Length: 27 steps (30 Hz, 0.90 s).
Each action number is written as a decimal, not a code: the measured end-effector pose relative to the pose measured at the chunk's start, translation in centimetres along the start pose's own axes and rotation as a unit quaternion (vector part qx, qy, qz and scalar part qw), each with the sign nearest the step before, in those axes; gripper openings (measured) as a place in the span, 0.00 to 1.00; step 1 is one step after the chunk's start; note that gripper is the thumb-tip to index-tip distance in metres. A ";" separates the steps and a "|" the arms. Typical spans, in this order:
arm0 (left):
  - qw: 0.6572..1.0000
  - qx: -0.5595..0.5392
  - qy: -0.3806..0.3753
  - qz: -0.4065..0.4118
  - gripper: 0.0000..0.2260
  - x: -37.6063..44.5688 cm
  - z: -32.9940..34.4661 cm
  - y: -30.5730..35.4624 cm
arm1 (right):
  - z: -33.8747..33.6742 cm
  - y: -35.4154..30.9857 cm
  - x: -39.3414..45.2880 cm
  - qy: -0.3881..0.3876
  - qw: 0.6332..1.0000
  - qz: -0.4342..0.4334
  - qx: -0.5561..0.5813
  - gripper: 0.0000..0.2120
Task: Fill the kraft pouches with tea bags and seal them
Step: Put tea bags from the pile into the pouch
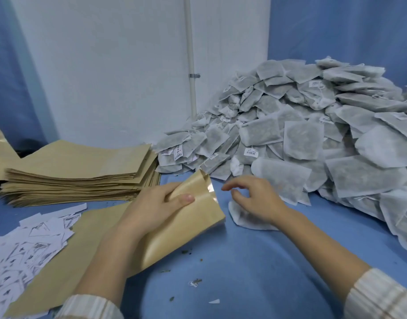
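My left hand (151, 207) grips a kraft pouch (188, 222) near its mouth, thumb on top, and the mouth gapes open toward the right. My right hand (253, 196) hovers just right of that mouth with loosely curled fingers and holds nothing. Under the right hand a white tea bag (246, 218) lies flat on the blue cloth. A large heap of tea bags (301, 134) rises at the right. A stack of flat kraft pouches (82, 171) sits at the left.
Another flat kraft pouch (66, 261) lies under my left forearm. Several small printed paper labels (29, 245) are scattered at the lower left. Tea crumbs (186, 252) dot the blue table cover (255, 272). A white wall with a pipe (191, 65) stands behind.
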<state>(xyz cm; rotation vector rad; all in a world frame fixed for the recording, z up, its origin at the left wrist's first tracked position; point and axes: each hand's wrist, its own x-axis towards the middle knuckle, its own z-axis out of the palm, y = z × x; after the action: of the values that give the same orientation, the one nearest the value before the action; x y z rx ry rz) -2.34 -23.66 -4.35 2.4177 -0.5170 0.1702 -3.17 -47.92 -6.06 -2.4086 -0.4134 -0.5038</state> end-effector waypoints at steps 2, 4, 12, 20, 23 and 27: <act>1.000 0.000 -0.005 -0.011 0.18 0.1 0.6 -0.2 | -1.8 2.8 -1.7 -0.032 0.997 0.056 -0.045 0.17; 1.000 0.000 -0.012 -0.015 0.20 0.2 1.2 -0.2 | -3.3 4.8 -3.0 -0.129 0.980 0.112 -0.097 0.29; 0.999 -0.034 -0.015 -0.013 0.32 0.1 2.8 0.1 | -3.9 6.7 -5.0 -0.070 0.988 0.129 0.042 0.26; 0.996 -0.083 -0.003 0.010 0.32 0.2 2.9 1.0 | -4.1 2.5 -4.6 0.038 0.992 0.038 0.112 0.12; 0.994 -0.101 -0.005 0.037 0.32 0.2 3.3 2.5 | -1.7 0.1 -3.2 0.047 0.997 -0.037 0.052 0.08; 0.992 -0.117 0.005 0.049 0.27 0.2 3.9 3.8 | 0.4 -2.4 -1.0 -0.011 0.965 0.129 0.228 0.10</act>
<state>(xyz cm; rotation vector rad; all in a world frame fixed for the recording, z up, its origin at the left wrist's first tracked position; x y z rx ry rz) -3.75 -28.89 -5.13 2.1632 -0.6173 0.1537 -4.90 -46.06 -5.56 -1.9823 -0.1913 -0.2323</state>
